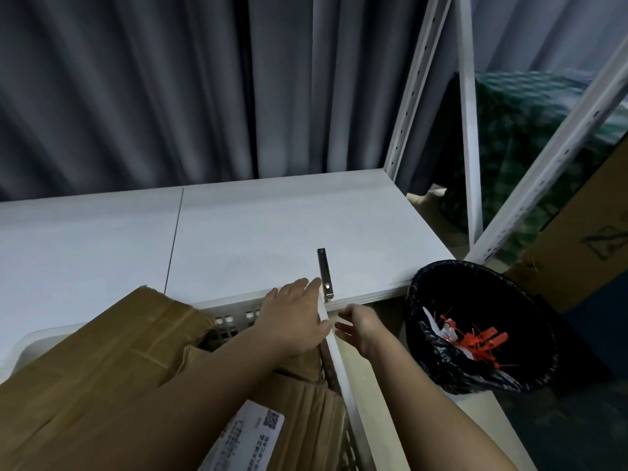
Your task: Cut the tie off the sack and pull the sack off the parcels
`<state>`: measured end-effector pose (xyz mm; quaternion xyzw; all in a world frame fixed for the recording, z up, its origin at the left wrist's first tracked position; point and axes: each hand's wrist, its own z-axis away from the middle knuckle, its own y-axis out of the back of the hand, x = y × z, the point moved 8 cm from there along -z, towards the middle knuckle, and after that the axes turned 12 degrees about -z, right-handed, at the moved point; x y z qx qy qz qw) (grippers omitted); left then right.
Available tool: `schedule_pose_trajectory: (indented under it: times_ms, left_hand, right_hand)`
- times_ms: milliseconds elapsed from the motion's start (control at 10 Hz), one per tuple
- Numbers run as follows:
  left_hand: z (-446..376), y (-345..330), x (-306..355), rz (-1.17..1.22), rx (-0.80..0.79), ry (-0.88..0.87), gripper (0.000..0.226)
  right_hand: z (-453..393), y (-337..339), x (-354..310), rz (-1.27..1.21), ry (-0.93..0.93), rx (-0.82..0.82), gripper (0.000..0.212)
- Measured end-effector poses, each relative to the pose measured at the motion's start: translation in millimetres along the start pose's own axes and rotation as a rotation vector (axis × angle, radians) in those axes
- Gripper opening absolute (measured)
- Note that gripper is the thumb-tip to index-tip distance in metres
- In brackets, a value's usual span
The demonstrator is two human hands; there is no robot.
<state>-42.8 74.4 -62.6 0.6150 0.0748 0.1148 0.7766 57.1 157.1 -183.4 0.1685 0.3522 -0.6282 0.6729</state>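
Standing here by the white bench (238,232): smooth matte top, one thin seam running front to back at about 9 o'clock. A small metal cutter (325,273), flat and shiny with a rectangular body, lies right at the bench's front edge, at roughly 12 o'clock from the hands.

The left hand (294,321) reaches forward, fingers straight and spread, its grip not closed on anything; the fingertips land at the bench edge just beside the cutter's near end, can't tell if they actually touch it. The right hand (360,329) sits at 3 o'clock from the left one, on the other side of the crate's white rim. Its fingers are loosely extended toward that rim and hold nothing that I can see.

The parcels (102,368) are brown cardboard boxes, creased and taped, piled in a white plastic crate (234,319) with a gridded, perforated wall. One box at 6 o'clock carries a white printed label (248,436) with a QR code. No sack over them that I can make out.

At 3 o'clock, a round bin (482,328) lined with a crinkly black plastic bag stands on the floor just beside the bench corner. Inside is a tangle of red plastic ties (475,336) and some white scraps.

Behind the bench hangs a grey pleated curtain (153,86), and white perforated metal shelf posts (467,113) rise at 1 o'clock, with a green woven bundle (530,137) behind them.
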Motion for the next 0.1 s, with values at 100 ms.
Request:
schedule_pose_trajectory:
  times_ms: [100]
  left_hand:
    - [12.1,6.8,1.8,0.011,-0.003,-0.006,0.073]
  right_hand:
    - [19.4,8.4,-1.8,0.083,0.020,-0.007,0.023]
